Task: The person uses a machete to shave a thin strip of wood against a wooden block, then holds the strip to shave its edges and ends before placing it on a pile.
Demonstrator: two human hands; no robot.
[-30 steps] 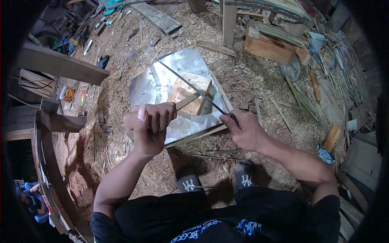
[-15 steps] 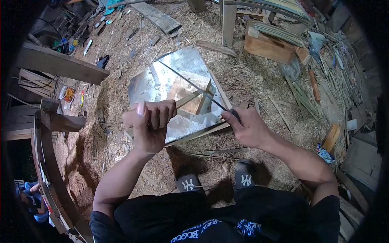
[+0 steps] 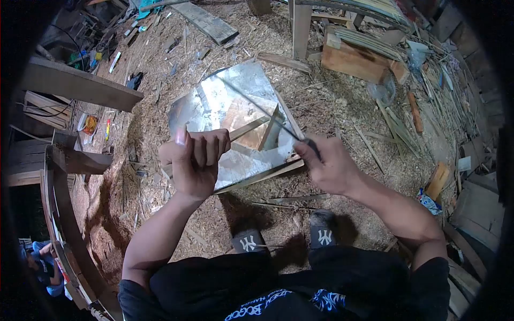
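Your left hand (image 3: pixel 191 160) grips the stick (image 3: pixel 249 128), your right hand (image 3: pixel 331 165) the tool (image 3: pixel 247 98); brace the stick over the block (image 3: pixel 240 115), stroking evenly.

A wooden block (image 3: pixel 245 113) sits on a metal sheet (image 3: pixel 238 168) on the ground (image 3: pixel 321 117). The end of a wooden strip (image 3: pixel 246 129) and a rod (image 3: pixel 243 98) lie across the block. Behind the sheet, a plank (image 3: pixel 205 22) lies left and a wooden box (image 3: pixel 353 61) right, a plastic bag (image 3: pixel 381 92) before it. Sandals (image 3: pixel 249 242) are before the sheet.
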